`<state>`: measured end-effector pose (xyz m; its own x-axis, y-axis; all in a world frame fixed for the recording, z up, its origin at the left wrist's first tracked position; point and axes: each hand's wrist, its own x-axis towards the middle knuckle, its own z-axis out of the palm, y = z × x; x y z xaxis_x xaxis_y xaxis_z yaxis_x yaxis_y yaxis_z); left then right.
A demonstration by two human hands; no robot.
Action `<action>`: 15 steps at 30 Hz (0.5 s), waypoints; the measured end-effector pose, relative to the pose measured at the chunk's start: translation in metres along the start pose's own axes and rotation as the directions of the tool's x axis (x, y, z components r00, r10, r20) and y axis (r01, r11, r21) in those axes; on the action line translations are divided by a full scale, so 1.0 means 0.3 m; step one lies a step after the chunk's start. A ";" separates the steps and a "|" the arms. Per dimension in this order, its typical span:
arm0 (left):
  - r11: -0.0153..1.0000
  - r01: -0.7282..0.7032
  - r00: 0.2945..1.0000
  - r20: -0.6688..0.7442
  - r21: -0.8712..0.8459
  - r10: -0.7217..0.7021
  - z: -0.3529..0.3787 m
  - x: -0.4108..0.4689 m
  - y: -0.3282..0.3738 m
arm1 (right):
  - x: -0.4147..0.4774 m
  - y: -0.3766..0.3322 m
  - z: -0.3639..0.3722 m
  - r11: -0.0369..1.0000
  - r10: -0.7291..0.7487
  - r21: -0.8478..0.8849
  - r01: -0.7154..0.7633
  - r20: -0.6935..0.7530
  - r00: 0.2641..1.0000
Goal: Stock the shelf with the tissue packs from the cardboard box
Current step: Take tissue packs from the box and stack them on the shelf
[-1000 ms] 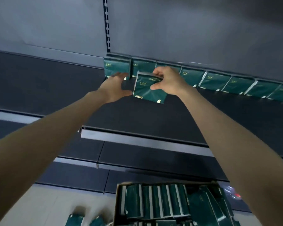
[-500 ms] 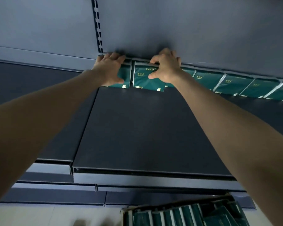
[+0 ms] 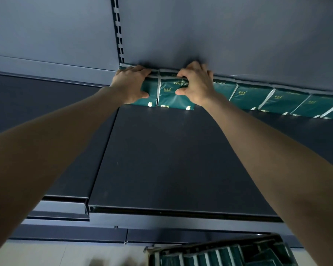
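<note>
A row of tissue packs (image 3: 284, 99) stands along the back of the shelf (image 3: 181, 160), against the back panel (image 3: 219, 35). At the row's left end the left hand (image 3: 130, 83) grips the end pack (image 3: 151, 95), and the right hand (image 3: 195, 83) grips the second pack (image 3: 169, 96), touching it on the right. The cardboard box (image 3: 156, 253) sits below and before the shelf, to the right, with boxed packs (image 3: 210, 258) in it.
</note>
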<state>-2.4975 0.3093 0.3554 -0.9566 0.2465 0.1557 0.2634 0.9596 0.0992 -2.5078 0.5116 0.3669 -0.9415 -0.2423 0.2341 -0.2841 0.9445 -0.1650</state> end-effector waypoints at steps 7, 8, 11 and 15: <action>0.998 0.006 1.000 0.015 0.060 -0.007 0.012 0.003 0.005 | -0.003 -0.008 0.000 0.989 -0.032 -0.144 0.039 0.049 0.998; 0.998 0.007 1.000 0.017 0.070 -0.008 0.010 0.003 0.006 | -0.001 -0.010 0.000 0.986 -0.030 -0.161 0.039 0.056 0.998; 0.995 -0.001 1.000 0.028 0.096 -0.001 0.006 0.005 0.008 | 0.005 -0.024 -0.001 0.980 -0.027 -0.193 0.039 0.062 0.998; 0.995 -0.004 0.997 0.072 0.099 -0.003 -0.021 0.007 0.020 | 0.009 -0.037 -0.020 0.979 -0.011 -0.202 0.032 0.105 0.994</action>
<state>-2.4972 0.3147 0.3624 -0.9638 0.2529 0.0840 0.2539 0.9672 0.0006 -2.5060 0.5018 0.3752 -0.9522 -0.2744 0.1338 -0.2716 0.9616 0.0393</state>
